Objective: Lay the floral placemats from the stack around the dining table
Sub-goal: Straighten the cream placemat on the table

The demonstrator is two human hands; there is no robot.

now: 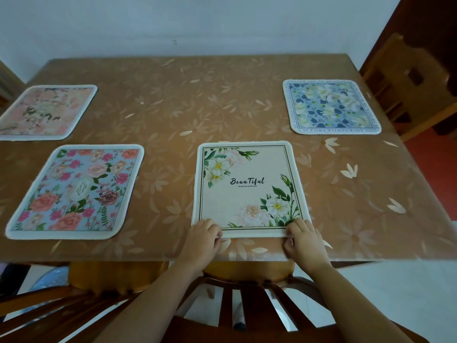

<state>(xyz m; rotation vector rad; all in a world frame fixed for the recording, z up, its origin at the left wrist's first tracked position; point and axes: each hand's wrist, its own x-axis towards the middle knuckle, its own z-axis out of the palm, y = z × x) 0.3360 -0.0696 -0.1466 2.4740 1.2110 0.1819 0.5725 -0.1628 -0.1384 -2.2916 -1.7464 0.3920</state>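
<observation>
Nearest you, a wooden chair back (pixel 247 305) stands under your forearms, so you are reaching over it and have little room to draw your elbows back.

Your left hand (pixel 202 235) and right hand (pixel 303 240) each pinch a near corner of the cream placemat (pixel 244 189). The fingers (pixel 215 235) curl over its top face and the thumbs are tucked at the edge. The mat lies flat on the counter (pixel 173 107), just beyond your fingers, with its near edge close to the counter's front lip.

Judge it as light, thin and somewhat floppy. It has a soft stitched border and a smooth printed face, and nothing about it looks fragile. The glossy counter covering may let it slide easily, so nudge it square from the two corners, not from one side, which would swing it round. Don't pull it toward you, as little bare counter is left before the lip.

To the left of your fingers, well apart, the pink-rose placemat (pixel 74 191) sits slightly skewed, and the gap between the two is open. Farther off and left lies the peach placemat (pixel 44 112), near that side edge. Far to the right, the blue placemat (pixel 331 106) lies close to the right edge, beside a side chair (pixel 408 82). The counter's middle and far side offer free room. No stack is in view.
</observation>
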